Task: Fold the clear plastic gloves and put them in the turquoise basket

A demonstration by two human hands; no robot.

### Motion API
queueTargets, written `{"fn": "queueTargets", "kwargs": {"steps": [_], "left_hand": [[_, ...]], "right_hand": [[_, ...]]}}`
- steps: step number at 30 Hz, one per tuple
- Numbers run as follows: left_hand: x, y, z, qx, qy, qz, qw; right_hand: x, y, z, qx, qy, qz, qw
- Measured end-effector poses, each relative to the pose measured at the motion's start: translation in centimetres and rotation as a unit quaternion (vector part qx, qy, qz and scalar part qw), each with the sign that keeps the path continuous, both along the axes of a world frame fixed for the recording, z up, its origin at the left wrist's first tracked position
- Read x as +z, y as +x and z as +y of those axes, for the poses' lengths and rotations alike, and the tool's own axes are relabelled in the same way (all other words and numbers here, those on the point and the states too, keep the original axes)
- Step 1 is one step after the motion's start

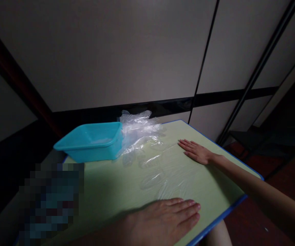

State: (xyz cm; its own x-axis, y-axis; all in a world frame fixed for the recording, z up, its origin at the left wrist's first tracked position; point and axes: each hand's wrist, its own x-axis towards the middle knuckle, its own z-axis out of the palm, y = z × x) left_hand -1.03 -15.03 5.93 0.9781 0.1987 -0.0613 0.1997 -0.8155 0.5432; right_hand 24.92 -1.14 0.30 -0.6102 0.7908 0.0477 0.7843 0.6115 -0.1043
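Observation:
A clear disposable plastic glove (168,179) lies spread on the pale green tabletop, its fingers pointing left. My left hand (163,218) rests palm down by the glove's near edge, fingers stretched out; whether it touches the film I cannot tell. On the far side of the glove, my right hand (195,152) lies flat on the table with its fingers extended. Neither hand grasps anything. Farther back, a loose pile of clear plastic gloves (139,131) sits against a turquoise plastic basin (86,155).
The small table (98,194) has a blue edge. Behind it stand pale cabinet doors (127,54) with a black band. A blurred-out patch (52,205) covers something at the table's left side. Dark furniture (260,143) stands at the right.

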Motion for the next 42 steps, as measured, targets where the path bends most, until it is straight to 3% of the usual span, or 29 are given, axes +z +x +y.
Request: {"fn": "queueTargets", "kwargs": {"steps": [3,8,12,14,19,22,35,42], "left_hand": [[-0.4,-0.1,-0.1,-0.005,0.007,-0.008,1.000],[-1.0,-0.1,0.0,-0.018,0.049,-0.029,0.998],[-1.2,0.0,0.1,-0.015,0.055,-0.035,0.998],[-1.2,0.1,0.1,-0.009,0.064,-0.039,0.997],[-1.0,0.4,0.0,-0.014,0.123,-0.024,0.992],[-0.9,0.5,0.1,-0.012,0.144,-0.016,0.989],[-0.4,0.1,0.4,-0.024,0.063,0.001,0.998],[-0.3,0.2,0.3,-0.019,0.076,-0.009,0.997]], "right_hand": [[-0.2,1.1,0.7,-0.019,0.001,-0.001,1.000],[-0.5,3.5,1.4,-0.119,0.019,-0.006,0.993],[0.0,2.0,-0.2,-0.149,0.039,0.003,0.988],[0.8,-0.7,-2.3,-0.104,0.031,0.030,0.994],[2.8,-8.2,-8.7,0.125,-0.061,0.072,0.988],[2.6,-9.2,-10.0,0.160,-0.085,0.083,0.980],[0.4,0.5,-4.4,-0.020,-0.020,0.020,0.999],[-0.2,2.5,-3.5,-0.092,-0.001,0.016,0.996]]}}
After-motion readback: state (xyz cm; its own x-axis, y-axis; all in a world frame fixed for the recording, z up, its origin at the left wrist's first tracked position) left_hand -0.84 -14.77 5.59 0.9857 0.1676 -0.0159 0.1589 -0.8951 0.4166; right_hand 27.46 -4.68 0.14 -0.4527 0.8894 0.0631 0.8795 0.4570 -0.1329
